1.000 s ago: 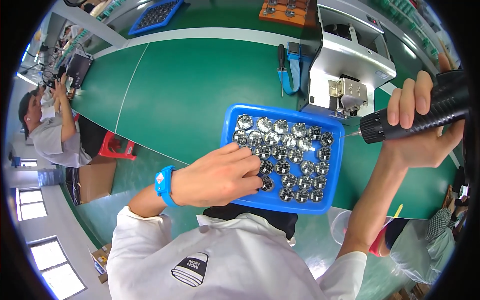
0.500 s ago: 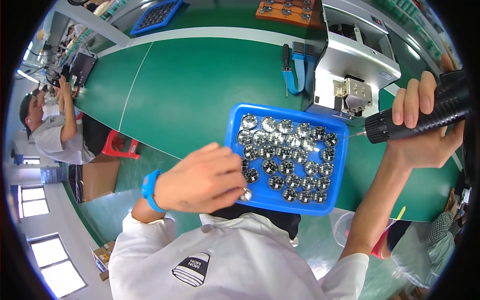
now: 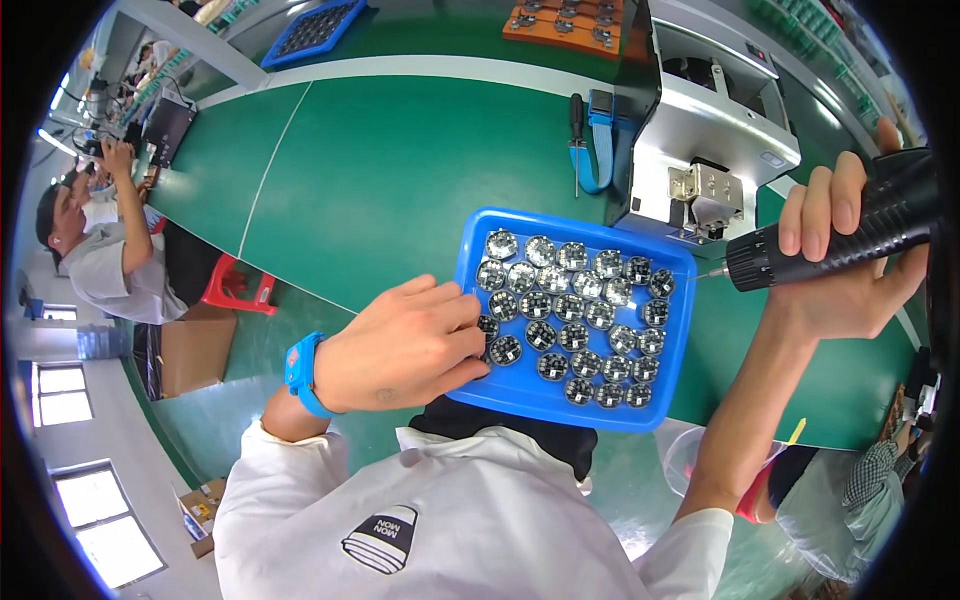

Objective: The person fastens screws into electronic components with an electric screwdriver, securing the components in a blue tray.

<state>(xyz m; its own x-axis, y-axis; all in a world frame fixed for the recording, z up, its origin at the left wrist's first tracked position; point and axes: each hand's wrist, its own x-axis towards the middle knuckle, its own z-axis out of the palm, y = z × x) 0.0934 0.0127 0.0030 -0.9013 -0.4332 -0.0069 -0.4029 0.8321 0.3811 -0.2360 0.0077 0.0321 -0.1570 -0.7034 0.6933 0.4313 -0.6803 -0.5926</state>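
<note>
My left hand (image 3: 405, 350), with a blue wristband (image 3: 303, 375), is at the left edge of a blue tray (image 3: 570, 222). Its fingers are curled together, the tips turned down out of sight, so anything between them is hidden. Inside the tray lie several rows of small round metallic parts (image 3: 570, 308) with dark, shiny faces. On the right, my right hand (image 3: 840, 300) is wrapped round a black electric screwdriver (image 3: 800, 255). The thin bit points left, over the tray's right rim, apart from the parts.
A silver bench machine (image 3: 715, 140) stands behind the tray. Left of it lie a hand screwdriver (image 3: 576, 125) and a blue strap (image 3: 600, 150) on the green table (image 3: 400, 170). Farther back are an orange fixture (image 3: 565, 22) and another blue tray (image 3: 315, 30). A co-worker (image 3: 110, 240) sits at left.
My left hand has shifted slightly up along the tray's left edge. The round metallic part seen at its fingertips is now out of sight. My right hand and the electric screwdriver have barely moved.
</note>
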